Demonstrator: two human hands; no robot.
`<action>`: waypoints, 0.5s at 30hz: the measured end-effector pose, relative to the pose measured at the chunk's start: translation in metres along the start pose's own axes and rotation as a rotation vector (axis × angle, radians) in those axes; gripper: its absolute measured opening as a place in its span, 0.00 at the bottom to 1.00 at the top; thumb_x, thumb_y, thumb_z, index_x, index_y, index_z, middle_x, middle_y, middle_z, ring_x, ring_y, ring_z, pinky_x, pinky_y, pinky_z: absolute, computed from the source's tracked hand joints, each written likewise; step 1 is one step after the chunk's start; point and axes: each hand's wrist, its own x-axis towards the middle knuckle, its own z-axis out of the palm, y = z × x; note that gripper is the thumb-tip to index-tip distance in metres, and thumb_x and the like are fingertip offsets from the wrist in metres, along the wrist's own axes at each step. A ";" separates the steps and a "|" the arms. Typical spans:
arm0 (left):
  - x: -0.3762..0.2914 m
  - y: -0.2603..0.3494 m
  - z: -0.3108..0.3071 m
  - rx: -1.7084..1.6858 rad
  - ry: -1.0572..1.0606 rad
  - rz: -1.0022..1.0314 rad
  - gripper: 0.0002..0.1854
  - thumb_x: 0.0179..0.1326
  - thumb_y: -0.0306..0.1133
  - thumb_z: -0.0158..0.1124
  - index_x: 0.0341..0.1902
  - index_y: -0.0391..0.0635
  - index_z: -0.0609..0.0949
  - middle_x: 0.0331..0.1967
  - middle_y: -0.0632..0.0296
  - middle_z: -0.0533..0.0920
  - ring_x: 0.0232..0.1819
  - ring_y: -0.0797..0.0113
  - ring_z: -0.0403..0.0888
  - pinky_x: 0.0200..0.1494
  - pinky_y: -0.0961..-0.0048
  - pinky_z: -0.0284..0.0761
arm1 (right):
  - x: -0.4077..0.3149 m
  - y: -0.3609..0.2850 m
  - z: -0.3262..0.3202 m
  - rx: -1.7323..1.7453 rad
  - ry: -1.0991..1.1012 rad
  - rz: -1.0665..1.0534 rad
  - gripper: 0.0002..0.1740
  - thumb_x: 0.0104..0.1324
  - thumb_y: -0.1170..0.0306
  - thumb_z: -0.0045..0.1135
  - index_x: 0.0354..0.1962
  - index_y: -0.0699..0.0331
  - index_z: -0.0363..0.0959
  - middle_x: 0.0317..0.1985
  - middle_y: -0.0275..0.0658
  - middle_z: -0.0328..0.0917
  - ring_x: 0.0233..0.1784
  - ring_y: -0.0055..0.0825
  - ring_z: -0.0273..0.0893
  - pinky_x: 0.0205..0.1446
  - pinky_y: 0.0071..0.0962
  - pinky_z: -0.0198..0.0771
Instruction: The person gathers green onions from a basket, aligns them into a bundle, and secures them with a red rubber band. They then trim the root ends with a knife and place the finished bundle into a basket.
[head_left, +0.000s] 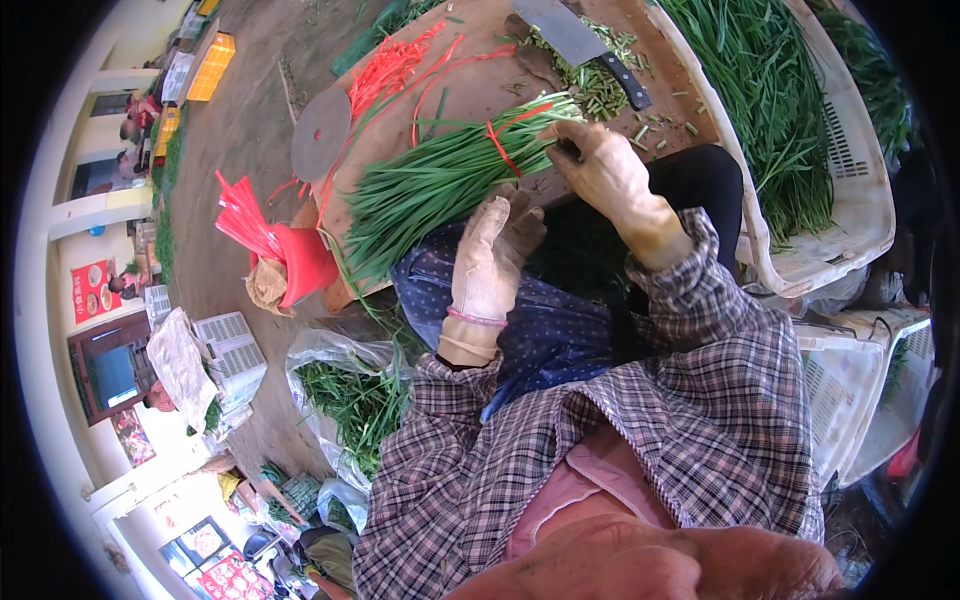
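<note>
A bundle of long green leafy stalks, like garlic chives (435, 180), lies on the wooden board (465, 37), tied round with red plastic string (504, 148). My left hand (495, 247), in a pale knit glove, is just below the bundle's middle, fingers partly curled. Near the cut stem ends is my right hand (604, 169), gloved too, thumb and fingertips close together; whether they pinch anything is unclear. A cleaver (574, 37) with a black handle rests beyond the bundle, beside chopped stem ends (600, 90). Loose red strings (390, 71) lie at the board's far left.
A white plastic crate (862, 217) full of green stalks stands at the right. Left of the board are a grey disc (321, 135) and a red bucket (307, 266) with red strips. A plastic bag of greens (352, 397) sits at lower left. Several people are in the background.
</note>
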 end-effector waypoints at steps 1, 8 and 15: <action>0.000 0.010 0.009 0.220 0.009 0.150 0.24 0.66 0.40 0.64 0.61 0.41 0.75 0.56 0.54 0.79 0.54 0.59 0.79 0.62 0.61 0.72 | 0.009 0.000 0.004 -0.061 0.033 -0.035 0.10 0.64 0.64 0.60 0.38 0.61 0.80 0.32 0.49 0.81 0.38 0.47 0.80 0.42 0.42 0.76; 0.088 0.071 0.027 2.184 -0.007 0.833 0.54 0.40 0.55 0.79 0.67 0.37 0.67 0.64 0.45 0.71 0.70 0.52 0.65 0.71 0.57 0.59 | 0.056 0.014 0.027 -0.527 -0.098 -0.246 0.11 0.57 0.61 0.65 0.31 0.60 0.80 0.27 0.45 0.78 0.35 0.45 0.79 0.39 0.40 0.76; 0.091 0.046 0.007 2.224 0.083 0.706 0.60 0.33 0.60 0.80 0.68 0.39 0.65 0.61 0.52 0.73 0.66 0.56 0.67 0.69 0.54 0.58 | 0.082 0.002 0.027 -0.540 -0.436 -0.119 0.12 0.58 0.60 0.65 0.34 0.58 0.83 0.34 0.44 0.83 0.40 0.46 0.81 0.46 0.42 0.77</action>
